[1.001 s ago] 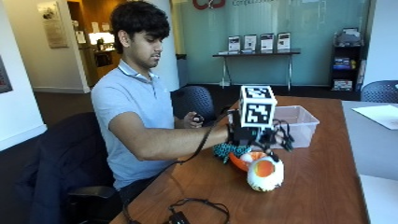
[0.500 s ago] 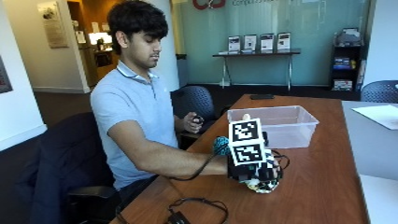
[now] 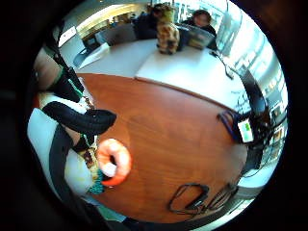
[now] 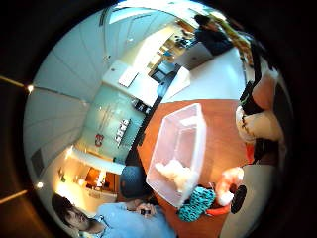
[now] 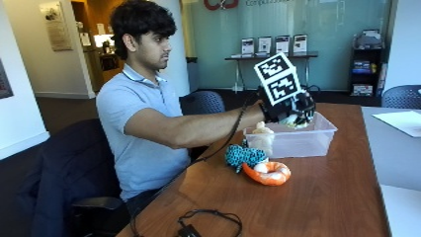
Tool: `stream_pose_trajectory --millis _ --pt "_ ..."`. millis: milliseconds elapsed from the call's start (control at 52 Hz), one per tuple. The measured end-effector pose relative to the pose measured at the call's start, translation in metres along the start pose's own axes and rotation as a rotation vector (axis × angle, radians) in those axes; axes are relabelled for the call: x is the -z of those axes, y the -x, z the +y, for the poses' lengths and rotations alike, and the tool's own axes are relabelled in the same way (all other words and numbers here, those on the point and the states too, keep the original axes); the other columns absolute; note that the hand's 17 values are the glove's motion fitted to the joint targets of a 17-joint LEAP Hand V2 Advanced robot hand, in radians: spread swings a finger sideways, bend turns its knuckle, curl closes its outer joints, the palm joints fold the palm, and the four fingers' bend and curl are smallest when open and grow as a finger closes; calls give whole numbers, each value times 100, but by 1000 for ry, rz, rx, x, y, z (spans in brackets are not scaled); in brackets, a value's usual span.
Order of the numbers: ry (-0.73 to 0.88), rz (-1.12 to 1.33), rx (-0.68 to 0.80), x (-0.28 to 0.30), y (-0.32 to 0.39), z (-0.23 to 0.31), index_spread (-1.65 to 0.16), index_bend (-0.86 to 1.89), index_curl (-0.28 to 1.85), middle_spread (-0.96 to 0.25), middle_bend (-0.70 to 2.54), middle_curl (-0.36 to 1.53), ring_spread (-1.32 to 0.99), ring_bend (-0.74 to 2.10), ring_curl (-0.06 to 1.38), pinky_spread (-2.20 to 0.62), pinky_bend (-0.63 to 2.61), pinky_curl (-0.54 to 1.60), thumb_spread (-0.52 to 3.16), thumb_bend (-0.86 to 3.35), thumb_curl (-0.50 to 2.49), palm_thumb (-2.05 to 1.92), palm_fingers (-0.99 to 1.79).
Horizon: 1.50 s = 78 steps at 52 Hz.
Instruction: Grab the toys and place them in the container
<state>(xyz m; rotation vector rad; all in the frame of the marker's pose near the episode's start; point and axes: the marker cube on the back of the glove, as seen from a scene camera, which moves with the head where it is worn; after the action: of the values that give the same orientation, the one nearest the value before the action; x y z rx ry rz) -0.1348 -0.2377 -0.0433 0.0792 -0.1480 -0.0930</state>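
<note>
Three toys were not in the hand, and one more was in it. In the outside view the person sat at the brown surface with the right arm stretched out. The gloved right hand hung in the air over the near rim of the clear plastic container, without touching it. The grip was curled around a white-and-orange toy. Only a pale part of this toy showed under the fingers. In the thumb side palm view the same toy lay close against the palm, and the open container was below it.

Inside the container, at the end nearer to the person, lay a cream plush toy. The thumb side palm view also showed it on the container's floor.

Two toys were on the surface. Reading the outside view as a clock face with the container in the middle, the teal patterned toy was at about 8 o'clock, just beside the container's wall. The orange ring toy, with a white part in its middle, was at about 7 o'clock and touched the teal one. From the teal toy it lay at about 4 o'clock.

A black cable lay in loops on the surface at about 7 o'clock, well apart from the toys, near the person's edge.
</note>
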Motion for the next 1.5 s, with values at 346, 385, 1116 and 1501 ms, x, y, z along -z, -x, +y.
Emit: stream_pose_trajectory --millis 346,385,1116,1501 --pt "105 -76 217 -53 142 -47 -21 25 45 -2 36 44 -18 86 43 -35 93 40 157 117 51 67 106" --pt "125 -79 219 -61 148 -46 -21 24 46 -2 36 44 -18 86 44 -36 93 40 157 117 51 67 105" --pt "729 79 -95 -68 -49 103 -34 28 39 0 18 38 -5 31 26 0 107 38 160 82 32 16 4" --pt "753 135 -120 -129 -70 133 -35 22 37 -1 15 33 -14 56 34 -21 115 38 163 86 35 10 36"
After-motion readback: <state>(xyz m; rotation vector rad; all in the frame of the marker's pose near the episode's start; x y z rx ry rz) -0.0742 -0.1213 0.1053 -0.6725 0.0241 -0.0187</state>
